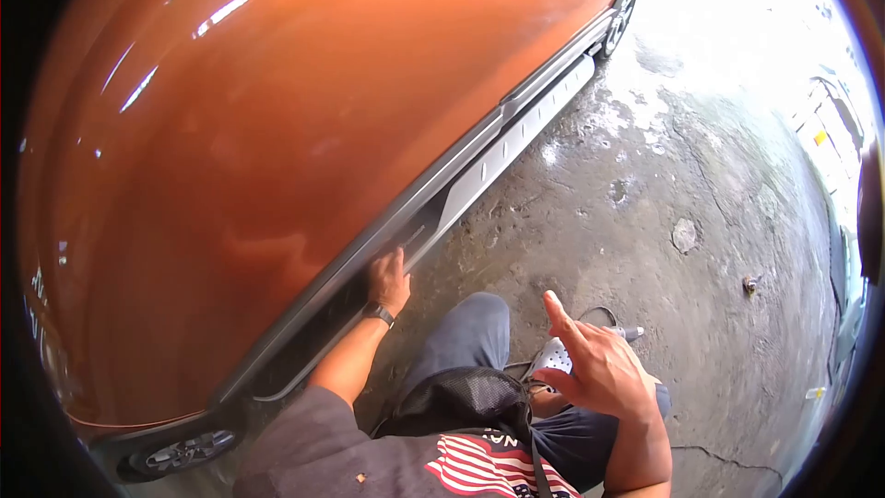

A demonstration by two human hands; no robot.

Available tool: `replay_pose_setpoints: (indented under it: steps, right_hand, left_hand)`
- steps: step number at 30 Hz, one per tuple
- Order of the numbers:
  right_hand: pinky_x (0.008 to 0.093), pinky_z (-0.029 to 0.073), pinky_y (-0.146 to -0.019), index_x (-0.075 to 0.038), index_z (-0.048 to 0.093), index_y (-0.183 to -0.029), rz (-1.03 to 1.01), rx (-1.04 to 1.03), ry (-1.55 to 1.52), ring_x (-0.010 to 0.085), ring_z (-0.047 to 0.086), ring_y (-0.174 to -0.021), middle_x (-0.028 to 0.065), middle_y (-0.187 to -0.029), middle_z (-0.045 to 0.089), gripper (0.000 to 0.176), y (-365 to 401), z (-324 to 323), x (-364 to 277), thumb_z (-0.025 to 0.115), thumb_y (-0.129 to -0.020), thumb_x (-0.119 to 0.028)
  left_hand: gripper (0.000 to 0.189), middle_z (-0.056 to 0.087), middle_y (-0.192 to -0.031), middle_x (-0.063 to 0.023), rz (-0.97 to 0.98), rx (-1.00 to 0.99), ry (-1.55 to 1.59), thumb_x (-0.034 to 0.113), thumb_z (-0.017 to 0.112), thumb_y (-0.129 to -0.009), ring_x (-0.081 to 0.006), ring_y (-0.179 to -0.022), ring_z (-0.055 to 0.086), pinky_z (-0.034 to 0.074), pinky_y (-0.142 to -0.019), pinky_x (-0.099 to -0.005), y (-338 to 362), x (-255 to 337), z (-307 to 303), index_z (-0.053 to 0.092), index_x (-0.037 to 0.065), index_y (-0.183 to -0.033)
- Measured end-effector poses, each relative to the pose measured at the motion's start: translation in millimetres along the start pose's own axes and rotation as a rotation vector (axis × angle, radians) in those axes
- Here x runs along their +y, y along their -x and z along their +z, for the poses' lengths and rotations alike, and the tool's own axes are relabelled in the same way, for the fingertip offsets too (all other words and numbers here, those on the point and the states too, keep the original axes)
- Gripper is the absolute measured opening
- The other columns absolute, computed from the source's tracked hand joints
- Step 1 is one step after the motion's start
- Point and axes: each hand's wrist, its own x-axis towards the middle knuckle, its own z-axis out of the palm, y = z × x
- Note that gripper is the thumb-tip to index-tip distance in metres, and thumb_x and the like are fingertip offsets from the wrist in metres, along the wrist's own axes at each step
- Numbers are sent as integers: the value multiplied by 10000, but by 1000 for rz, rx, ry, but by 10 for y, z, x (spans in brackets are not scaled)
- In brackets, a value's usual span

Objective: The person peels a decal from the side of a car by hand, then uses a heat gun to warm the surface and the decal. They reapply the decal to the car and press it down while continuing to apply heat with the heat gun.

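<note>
My left hand [390,282], with a dark watch [378,314] on its wrist, rests on the dark end of the side step [498,166] under the orange car [304,157]. Its fingers lie along the step's upper face near the outer edge, with nothing in them. My right hand [601,367] is raised over my right leg, palm partly turned up, its index finger and thumb stretched apart. It holds nothing. Behind it, a grey cylindrical thing with a dark cord [630,333] lies on the floor, partly hidden by the hand.
Wheels stand at the car's far end [622,18] and near end [189,450]. A white perforated clog [553,356] shows below me on the cracked concrete floor [608,212]. A small object [751,285] lies farther right. A black mesh bag [461,398] sits across my lap.
</note>
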Motion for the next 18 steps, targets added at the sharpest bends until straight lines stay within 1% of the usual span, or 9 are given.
replay_pose_setpoints:
  steps: [1,2,4,7,8,10,13,17,18]
  right_hand:
    - [468,492,-710,19,282,-1600,4,11,2,366,630,-753,159,-814,618,922,19,-1,-3,764,-897,-330]
    - [468,492,-710,19,280,-1600,-3,-1,-2,367,629,-752,156,-811,618,924,45,17,-10,766,-895,-327]
    - [467,492,-710,20,278,-1599,-12,-14,-6,368,628,-750,152,-808,618,926,77,34,-40,769,-893,-323]
    - [469,490,-707,19,280,-1597,1,-27,-11,370,627,-750,148,-808,619,927,123,53,-111,778,-887,-309]
    - [468,489,-704,18,278,-1597,-10,-23,-22,370,626,-749,147,-808,619,930,129,60,-128,782,-881,-297]
    - [468,488,-701,18,277,-1596,-20,-27,-33,371,624,-748,146,-807,619,933,132,79,-149,787,-876,-285]
    - [468,487,-698,17,272,-1598,-23,-26,-35,371,625,-750,146,-812,622,938,90,111,-187,789,-871,-273]
    - [467,493,-704,19,275,-1597,1,-51,-17,374,633,-761,152,-823,630,945,64,134,-225,793,-866,-281]
    - [467,494,-706,19,278,-1596,6,-46,-22,375,635,-763,155,-825,632,944,78,134,-222,794,-865,-285]
  left_hand:
    - [840,585,-1382,-208,-38,-71,-38,103,840,-776,-356,-1298,537,405,-1100,-489,3,14,-11,430,16,-1504]
    - [840,585,-1382,-208,-30,-71,-38,103,840,-776,-356,-1298,537,405,-1100,-489,2,15,-4,430,16,-1504]
    - [871,530,-1469,-232,-43,-125,-26,110,839,-774,-396,-1400,471,381,-1147,-502,-2,9,11,401,-1,-1519]
    - [919,477,-1530,-247,48,-215,57,110,840,-765,-417,-1473,396,343,-1200,-512,-228,63,-34,363,-21,-1539]
    - [904,424,-1583,-244,130,-275,11,238,811,-827,-411,-1478,386,330,-1228,-486,-387,47,0,337,-4,-1557]
    - [934,418,-1592,-242,164,-269,79,203,810,-815,-406,-1504,355,311,-1239,-490,-675,117,102,316,-23,-1573]
    - [909,400,-1610,-231,207,-340,46,236,777,-848,-386,-1515,343,301,-1245,-481,-910,161,70,307,-18,-1584]
    - [888,400,-1617,-207,226,-368,3,212,759,-859,-369,-1516,347,297,-1244,-483,-470,-64,-76,304,-12,-1588]
    - [885,417,-1607,-206,231,-321,37,201,764,-852,-371,-1504,368,312,-1236,-486,-266,-169,-115,312,-10,-1583]
